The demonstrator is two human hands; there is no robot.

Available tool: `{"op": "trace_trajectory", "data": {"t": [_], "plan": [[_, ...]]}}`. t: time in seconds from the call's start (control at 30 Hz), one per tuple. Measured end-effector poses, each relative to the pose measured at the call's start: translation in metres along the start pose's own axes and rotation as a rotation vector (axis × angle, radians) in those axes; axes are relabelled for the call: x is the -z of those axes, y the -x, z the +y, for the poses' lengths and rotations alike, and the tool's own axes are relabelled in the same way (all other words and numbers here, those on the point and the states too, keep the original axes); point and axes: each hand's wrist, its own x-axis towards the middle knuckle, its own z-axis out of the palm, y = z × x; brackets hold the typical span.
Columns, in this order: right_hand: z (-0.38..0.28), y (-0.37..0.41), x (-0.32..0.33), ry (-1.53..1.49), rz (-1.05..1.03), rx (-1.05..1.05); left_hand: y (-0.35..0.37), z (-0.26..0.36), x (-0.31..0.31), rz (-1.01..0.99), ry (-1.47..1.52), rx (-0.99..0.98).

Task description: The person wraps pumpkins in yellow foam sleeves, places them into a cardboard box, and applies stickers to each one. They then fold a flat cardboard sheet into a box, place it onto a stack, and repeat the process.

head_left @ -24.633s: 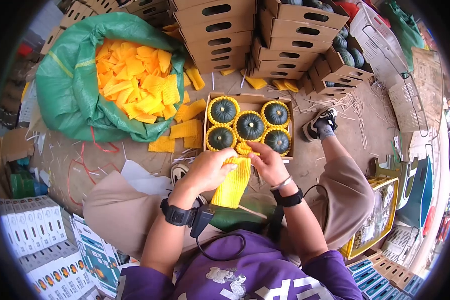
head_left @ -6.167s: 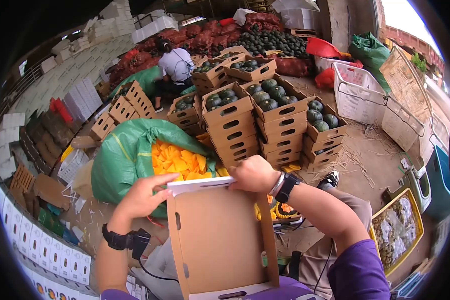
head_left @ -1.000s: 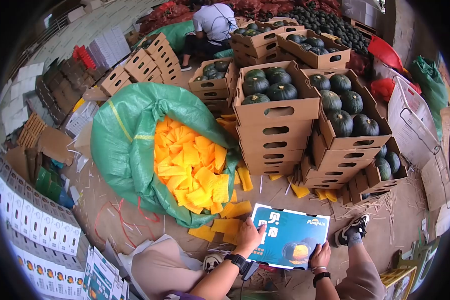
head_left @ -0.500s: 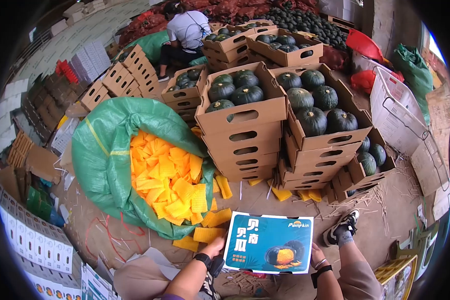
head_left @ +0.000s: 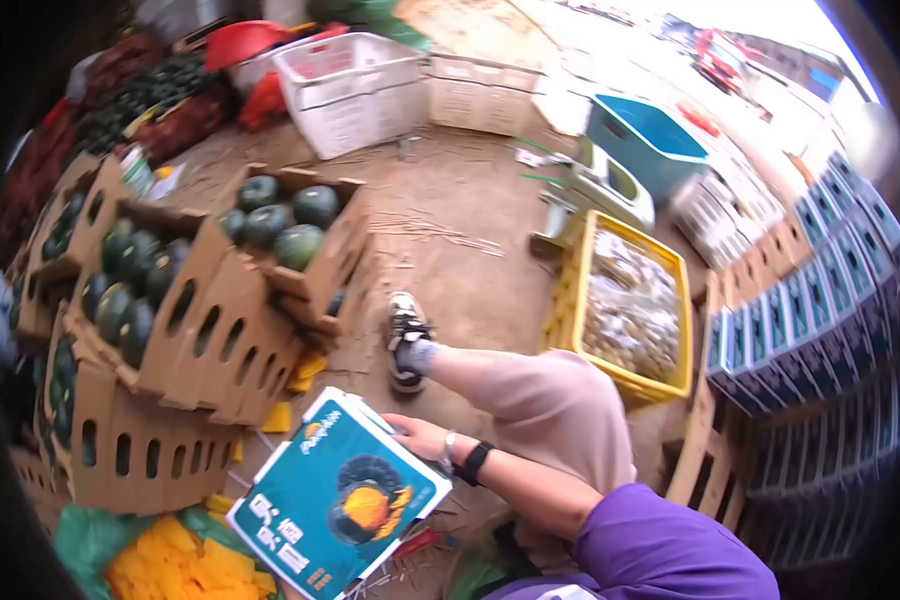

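Observation:
A teal and white pumpkin carton, printed with a cut pumpkin and lettering, is tilted in front of me at the lower middle. My right hand grips its right-hand edge, with some fingers hidden at the carton's side. My left hand is outside the picture. Below and left of the carton lie yellow-orange foam net sleeves in a green sack. Open brown cartons holding dark green pumpkins are stacked on the left.
A yellow crate with bagged contents stands right of my leg. Farther right rise stacks of teal-and-white cartons on a wooden pallet. White crates and a blue tub are at the back. Straw litters the floor.
My view has swung to the right, bringing the yellow crate and carton stacks in. The carton now appears rotated and farther left. My left hand and the other person have left the picture.

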Motion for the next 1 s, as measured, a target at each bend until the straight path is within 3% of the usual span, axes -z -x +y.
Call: {"op": "trace_trajectory", "data": {"t": [0.07,0.17,0.23,0.27,0.3,0.33,0.37,0.43,0.47,0.57,0.67,0.73,0.77,0.87,0.9,0.97,1.0], "plan": [[-0.033,0.035,0.002,0.32,0.216,0.285,0.018,0.025,-0.048,-0.071,-0.095,-0.024],[-0.134,0.165,0.017,0.229,0.232,0.296,0.058,0.05,-0.13,-0.213,-0.253,-0.072],[-0.147,0.234,0.031,0.231,0.314,0.484,0.098,0.064,-0.183,-0.328,-0.306,-0.152],[-0.142,0.262,0.037,0.363,0.503,0.712,0.117,0.07,-0.208,-0.392,-0.332,-0.184],[-0.149,0.302,0.05,0.458,0.508,0.601,0.134,0.074,-0.235,-0.464,-0.356,-0.221],[-0.133,0.326,0.063,0.35,0.545,0.733,0.152,0.076,-0.259,-0.536,-0.373,-0.246],[-0.137,0.374,0.065,0.021,0.448,0.685,0.168,0.075,-0.284,-0.612,-0.394,-0.259],[-0.104,0.439,0.09,-0.211,0.445,0.659,0.191,0.062,-0.334,-0.769,-0.425,-0.249],[-0.091,0.475,0.099,-0.251,0.493,0.696,0.199,0.05,-0.358,-0.844,-0.437,-0.221],[-0.025,0.577,0.129,-0.461,0.683,0.551,0.2,-0.013,-0.431,-1.054,-0.488,-0.024],[0.045,0.665,0.143,-0.593,0.965,0.439,0.185,-0.101,-0.495,-1.177,-0.513,0.36],[0.079,0.715,0.154,-0.746,1.12,0.358,0.173,-0.17,-0.538,-1.246,-0.556,0.513],[0.091,0.736,0.16,-0.565,1.246,0.309,0.172,-0.205,-0.559,-1.254,-0.595,0.57],[0.121,0.798,0.19,-0.595,1.393,0.289,0.183,-0.299,-0.611,-1.32,-0.549,0.679],[0.132,0.818,0.2,-0.601,1.446,0.282,0.187,-0.314,-0.625,-1.417,-0.589,0.695],[0.157,0.852,0.219,-0.624,1.535,0.272,0.2,-0.335,-0.642,-1.36,-0.58,0.759],[0.17,0.863,0.228,-0.635,1.578,0.266,0.207,-0.326,-0.644,-1.306,-0.591,0.677]]}}
